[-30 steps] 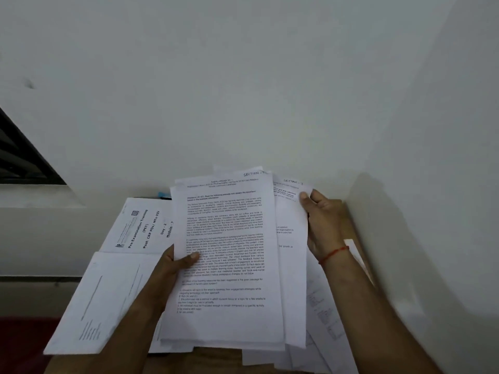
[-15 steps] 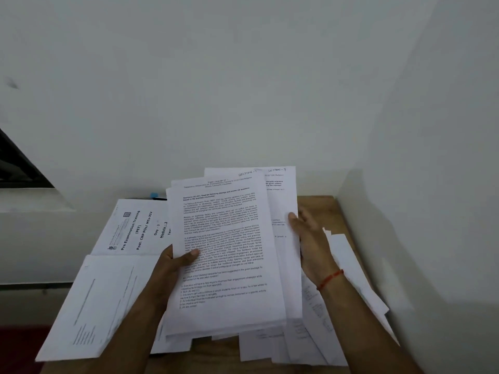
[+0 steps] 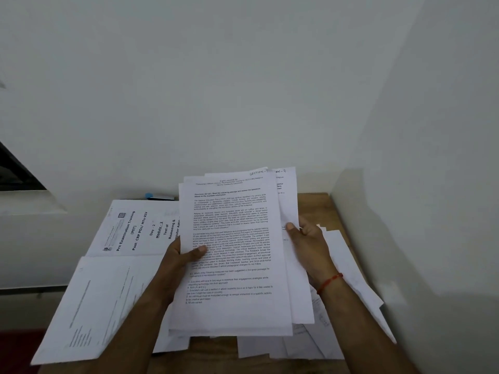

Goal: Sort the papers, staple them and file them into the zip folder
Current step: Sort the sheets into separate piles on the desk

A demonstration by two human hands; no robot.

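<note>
My left hand (image 3: 183, 256) grips the uneven stack of papers (image 3: 232, 255), thumb curled over its front, my right hand (image 3: 307, 238) pinching the rear sheets, above the middle of the wooden tabletop (image 3: 321, 209). Fanned like this, pages could slide out and mix into the loose sheets (image 3: 129, 233) spread across it, here in a corner of white walls (image 3: 243, 90).

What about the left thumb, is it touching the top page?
Touching. The head view shows the left hand with its thumb pressed flat on the top page, no gap; the right hand grips papers behind it.
</note>
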